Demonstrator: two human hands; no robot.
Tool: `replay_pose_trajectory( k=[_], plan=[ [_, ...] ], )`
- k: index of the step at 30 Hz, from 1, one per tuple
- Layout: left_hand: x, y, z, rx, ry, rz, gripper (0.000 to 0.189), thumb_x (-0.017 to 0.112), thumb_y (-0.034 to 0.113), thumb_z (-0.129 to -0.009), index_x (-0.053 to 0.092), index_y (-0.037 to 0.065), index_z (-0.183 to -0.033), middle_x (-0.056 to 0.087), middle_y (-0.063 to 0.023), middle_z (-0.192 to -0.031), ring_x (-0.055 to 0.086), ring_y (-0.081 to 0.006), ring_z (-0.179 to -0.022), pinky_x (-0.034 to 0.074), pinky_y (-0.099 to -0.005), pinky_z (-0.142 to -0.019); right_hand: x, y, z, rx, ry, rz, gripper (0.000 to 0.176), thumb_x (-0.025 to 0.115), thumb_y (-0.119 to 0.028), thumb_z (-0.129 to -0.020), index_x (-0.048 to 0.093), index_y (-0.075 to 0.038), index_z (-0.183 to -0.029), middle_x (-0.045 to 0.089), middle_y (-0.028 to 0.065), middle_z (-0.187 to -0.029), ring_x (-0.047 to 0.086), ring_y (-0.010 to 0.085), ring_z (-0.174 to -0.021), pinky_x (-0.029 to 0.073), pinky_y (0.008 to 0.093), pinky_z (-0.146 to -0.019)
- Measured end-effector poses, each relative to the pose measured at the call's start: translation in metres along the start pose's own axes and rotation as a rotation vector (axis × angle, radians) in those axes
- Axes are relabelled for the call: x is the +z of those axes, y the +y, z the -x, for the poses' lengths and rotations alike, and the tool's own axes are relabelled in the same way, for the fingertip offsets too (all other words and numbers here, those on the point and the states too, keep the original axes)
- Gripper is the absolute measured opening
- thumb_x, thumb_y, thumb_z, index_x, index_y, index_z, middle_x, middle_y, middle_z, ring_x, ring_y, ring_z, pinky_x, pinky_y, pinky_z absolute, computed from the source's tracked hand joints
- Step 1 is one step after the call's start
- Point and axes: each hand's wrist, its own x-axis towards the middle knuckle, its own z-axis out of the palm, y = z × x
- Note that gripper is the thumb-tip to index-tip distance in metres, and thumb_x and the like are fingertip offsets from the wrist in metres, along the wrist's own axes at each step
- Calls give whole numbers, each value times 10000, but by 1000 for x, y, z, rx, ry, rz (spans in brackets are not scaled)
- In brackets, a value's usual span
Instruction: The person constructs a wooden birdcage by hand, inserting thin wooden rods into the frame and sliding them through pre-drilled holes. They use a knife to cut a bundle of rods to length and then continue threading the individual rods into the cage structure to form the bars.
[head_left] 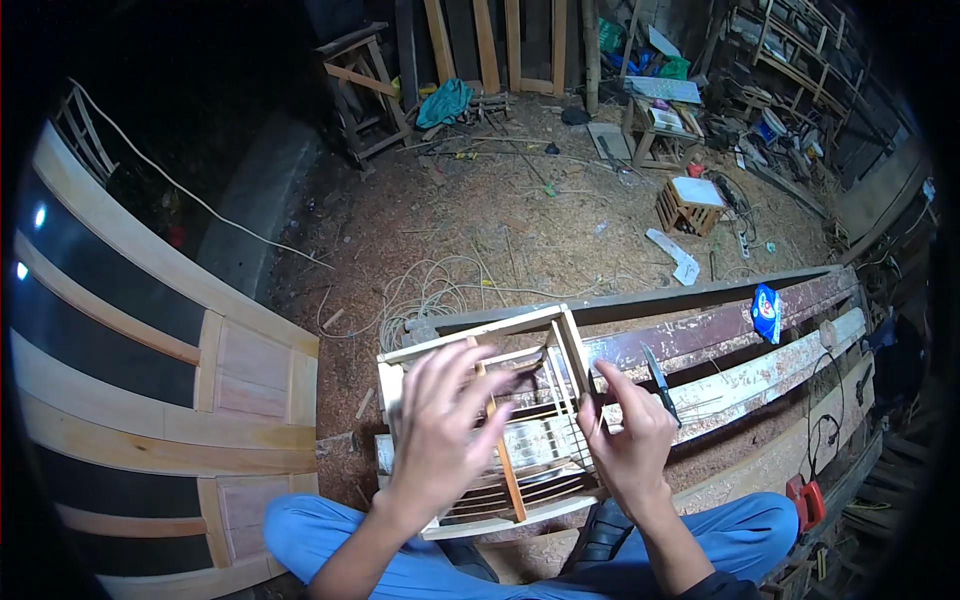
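Note:
A small wooden frame with thin slats (508, 460) rests on the planks between my knees. Above its left part is my left hand (447, 425), fingers spread and slightly blurred, holding nothing. My right hand (632, 430) is at the frame's right side, thumb and fingers curled near its upper right rail; whether something small sits between them is hard to make out. Just right of that hand, a knife (660, 382) lies on the planks.
Long weathered planks (740, 375) extend right, bearing a blue packet (767, 314). A red tool (806, 502) is at lower right. Panelled wooden doorwork (130, 400) stands left. Coiled cable (440, 290), a slatted crate (690, 205) and a small table (662, 120) are beyond.

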Motion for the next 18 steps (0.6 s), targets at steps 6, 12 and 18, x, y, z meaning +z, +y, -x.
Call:
replay_pose_trajectory(
  k=[6,12,18],
  plan=[
    [-1,-31,48,-157,4,-18,149,785,146,-930,765,90,-1067,739,-76,-1029,666,-241,-1044,394,-450,-1093,-1,-1,-9,-546,73,198,317,807,-44,-841,784,-107,-1152,806,87,-935,761,222,-1055,514,395,-814],
    [-2,-34,54,-134,1,41,134,789,180,-954,818,106,-1062,760,-41,-907,685,-202,-932,374,-463,-1105,5,-9,-18,-551,-197,-24,275,835,-52,-869,781,-90,-1136,788,58,-943,740,213,-964,485,380,-852],
    [-2,-38,41,-74,-39,154,127,771,127,-951,820,114,-1068,777,-53,-888,684,-209,-820,431,-395,-981,4,-18,-31,-384,-396,-79,210,778,-45,-943,794,-79,-1149,784,86,-949,707,236,-867,446,366,-866]
  ],
)
